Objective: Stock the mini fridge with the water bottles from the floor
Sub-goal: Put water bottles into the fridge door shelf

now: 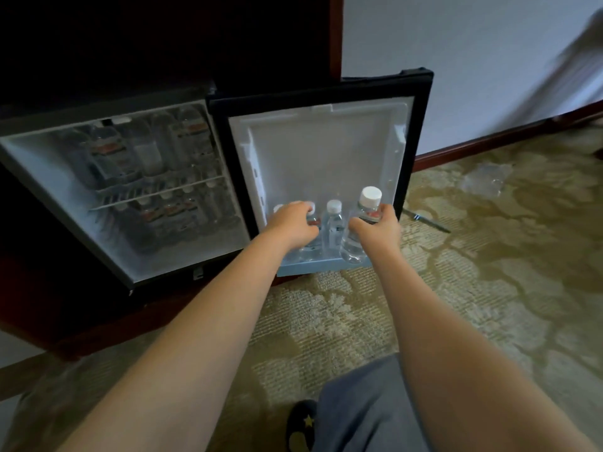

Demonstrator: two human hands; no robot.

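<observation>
While both arms stretch forward, right hand (pixel 378 223) grips water bottle (pixel 354 246), left hand (pixel 292 223) curled round door-shelf bottle (pixel 313 246).

Bottle (pixel 357 230): clear glossy plastic, white matt cap. Fridge door liner (pixel 323 151): smooth white plastic. Carpet (pixel 473 272): rough patterned pile. Skirting (pixel 483 141): glossy wood
</observation>
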